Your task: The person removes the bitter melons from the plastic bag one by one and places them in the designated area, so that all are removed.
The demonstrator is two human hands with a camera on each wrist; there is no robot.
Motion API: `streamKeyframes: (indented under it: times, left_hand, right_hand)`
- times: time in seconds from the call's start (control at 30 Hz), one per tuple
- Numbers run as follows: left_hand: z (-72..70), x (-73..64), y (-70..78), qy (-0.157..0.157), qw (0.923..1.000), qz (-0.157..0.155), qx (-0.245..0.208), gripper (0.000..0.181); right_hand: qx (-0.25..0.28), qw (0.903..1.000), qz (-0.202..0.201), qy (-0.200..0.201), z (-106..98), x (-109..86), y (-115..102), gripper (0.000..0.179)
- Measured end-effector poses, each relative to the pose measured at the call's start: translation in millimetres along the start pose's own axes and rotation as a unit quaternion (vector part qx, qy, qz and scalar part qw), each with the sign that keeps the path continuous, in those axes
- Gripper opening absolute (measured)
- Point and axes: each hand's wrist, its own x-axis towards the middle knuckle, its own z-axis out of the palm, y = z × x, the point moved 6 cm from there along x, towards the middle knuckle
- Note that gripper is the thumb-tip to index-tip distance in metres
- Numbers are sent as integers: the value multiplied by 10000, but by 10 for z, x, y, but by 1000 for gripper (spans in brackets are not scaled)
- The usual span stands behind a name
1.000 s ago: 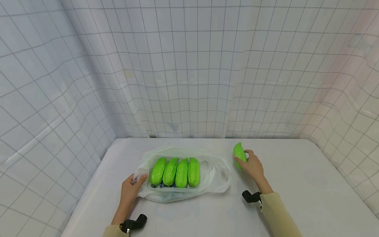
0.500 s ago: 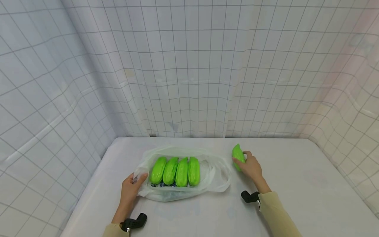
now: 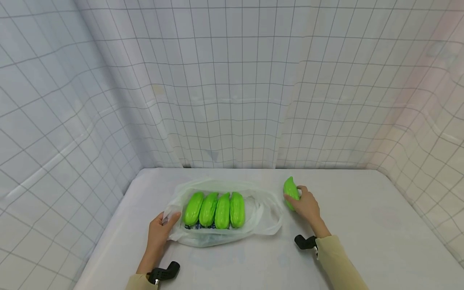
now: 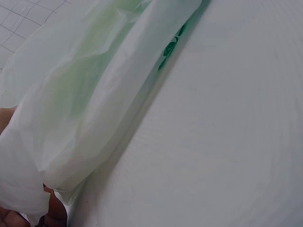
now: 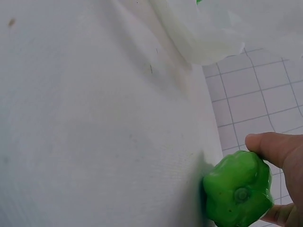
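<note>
Several glossy bright green ribbed vegetables (image 3: 222,211), long with a pointed end, lie side by side inside a thin white plastic bag (image 3: 266,229). The bag's mouth gapes upward. My left hand (image 3: 159,233) pinches the bag's left edge between thumb and fingers; in the left wrist view the plastic film (image 4: 113,94) covers much of the hand. To the right of the bag, my right hand (image 3: 308,206) grips another green ribbed vegetable (image 3: 291,189) by its right side. Its lobed near end (image 5: 239,189) shows in the right wrist view, close to the table.
A white table (image 3: 362,225) bears the bag and the vegetables. White gridded curtains (image 3: 232,88) rise behind the table and along both sides. Dark blue printing shows on the bag under the vegetables.
My right hand has shifted slightly left and nearer to me with its green vegetable. My left hand and the bag stay in place.
</note>
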Motion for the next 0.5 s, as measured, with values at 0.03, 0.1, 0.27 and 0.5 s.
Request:
streamKeyframes:
  times: [0.03, 0.1, 0.27, 0.5]
  left_hand:
    - [-1, 2, -3, -6, 10000, -8, 4, 58]
    - [-2, 5, -9, -13, 10000, -21, 12, 59]
    - [-1, -3, -6, -42, 10000, -55, 30, 60]
    - [0, 3, -5, -13, 10000, -41, -23, 59]
  right_hand:
    - [4, 10000, 3, 1, 1, -3, -2, 75]
    - [12, 10000, -2, 7, 6, -8, -3, 75]
    - [32, 10000, 39, 13, 21, -25, -1, 76]
    - [41, 9999, 105, 25, 30, -50, -8, 80]
